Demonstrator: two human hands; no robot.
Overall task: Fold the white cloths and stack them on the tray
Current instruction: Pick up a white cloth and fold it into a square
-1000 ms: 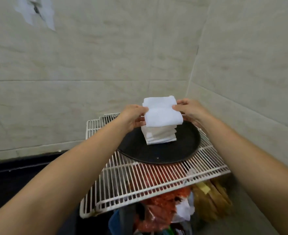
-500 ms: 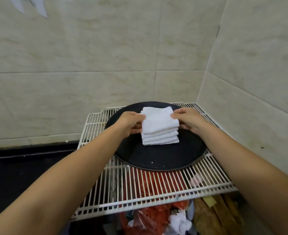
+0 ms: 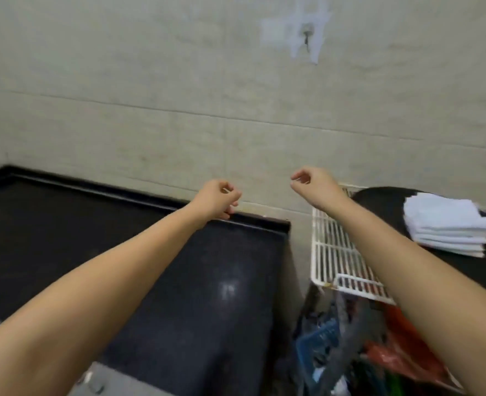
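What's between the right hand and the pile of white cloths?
In the head view, only the white wire rack and the black tray's rim lie between the right hand and the pile of white cloths.

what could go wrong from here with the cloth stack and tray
1. The cloth stack sits unheld on the dark tray, its layers not squarely aligned; a bump might tip it.
2. The tray rests on a wire rack above clutter, so a knock could send cloths into the bags below.
3. The right hand and its forearm cross over the rack close to the tray; swinging back could clip it. The left hand is over the black counter, clear of it.
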